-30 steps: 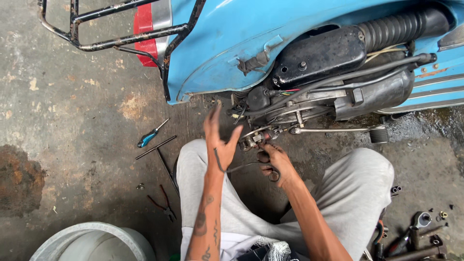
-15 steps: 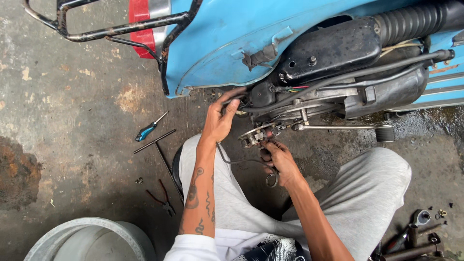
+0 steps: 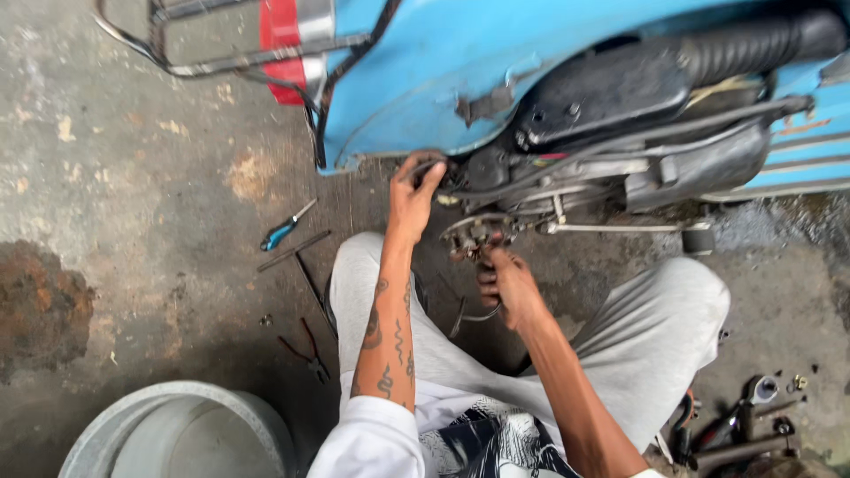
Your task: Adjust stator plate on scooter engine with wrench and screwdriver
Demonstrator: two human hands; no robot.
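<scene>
- Across the top of the view: blue scooter body point(image 3: 425, 62), lying lengthways left to right, side panel off, dark engine parts exposed beneath it; red tail lamp point(image 3: 285, 35) and bent metal rack point(image 3: 221, 62) at its left end.
- Below that, black air hose and housing point(image 3: 673, 71), long axis running left to right along the engine.
- On the concrete floor point(image 3: 133, 177), lower left: pale round basin point(image 3: 177, 434), only its upper rim in frame.
- Left hand point(image 3: 414, 190): raised to the underside of the body, just left of the engine; fingers curled narrow around a dark part at the panel edge, which cannot be identified.
- Right hand point(image 3: 506, 283): lower and to the right of the left hand; fingers closed on a small metal carburettor-like assembly point(image 3: 474, 235), which sits directly above the hand, just below the engine. This hand is the nearer of the two to it.
- Left of the knees: blue-handled screwdriver point(image 3: 285, 228), thin rods point(image 3: 297, 257), pliers point(image 3: 305, 345), all well apart from both hands.
- Lower right: loose tools and fittings point(image 3: 744, 416).
</scene>
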